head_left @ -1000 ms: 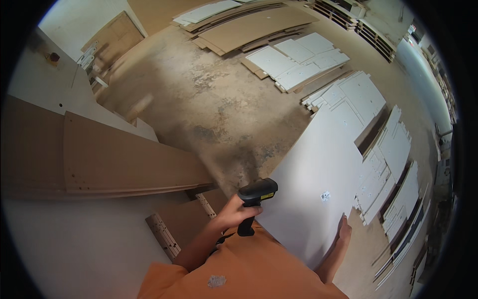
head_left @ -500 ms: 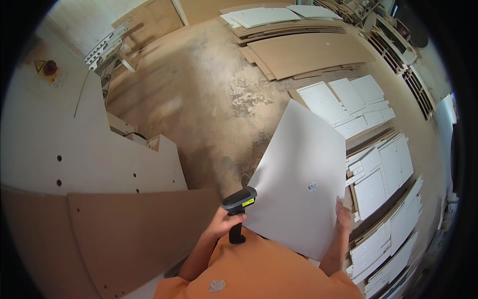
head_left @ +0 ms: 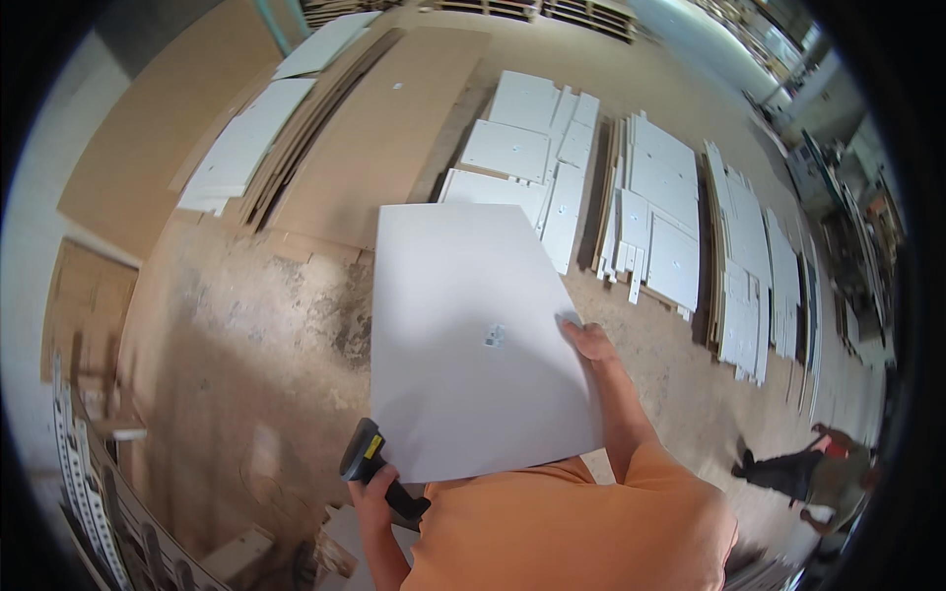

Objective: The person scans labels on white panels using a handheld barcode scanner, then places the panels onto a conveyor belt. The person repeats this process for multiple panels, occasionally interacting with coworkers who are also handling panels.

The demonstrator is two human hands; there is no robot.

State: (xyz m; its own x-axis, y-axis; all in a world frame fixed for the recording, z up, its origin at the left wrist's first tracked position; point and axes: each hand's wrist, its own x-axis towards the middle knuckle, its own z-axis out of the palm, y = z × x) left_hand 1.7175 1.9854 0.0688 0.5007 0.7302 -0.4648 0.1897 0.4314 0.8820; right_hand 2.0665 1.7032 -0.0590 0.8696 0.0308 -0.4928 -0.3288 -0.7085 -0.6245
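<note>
My left hand (head_left: 371, 490) is wrapped round the grip of a black and grey handheld barcode scanner (head_left: 359, 449) with a yellow label on its side. The scanner sits beside the lower left corner of a large white board (head_left: 453, 266). Whether the left fingers also touch the board, I cannot tell. On the right edge of that board my right hand (head_left: 593, 344) is closed, its thumb on the face and its other fingers hidden behind. A small printed sticker (head_left: 495, 336) lies near the middle of the board, which leans against my orange shirt (head_left: 562, 532).
Rows of stacked white panels (head_left: 662, 167) lie on the floor ahead and to the right. Long brown boards (head_left: 384, 128) are stacked at the far left. A metal-framed machine (head_left: 94, 483) stands at the lower left. Another person (head_left: 808, 478) is at the lower right.
My view has swung right, bringing the panel rows to the front and another person into sight. The white board and scanner have turned with me, still held.
</note>
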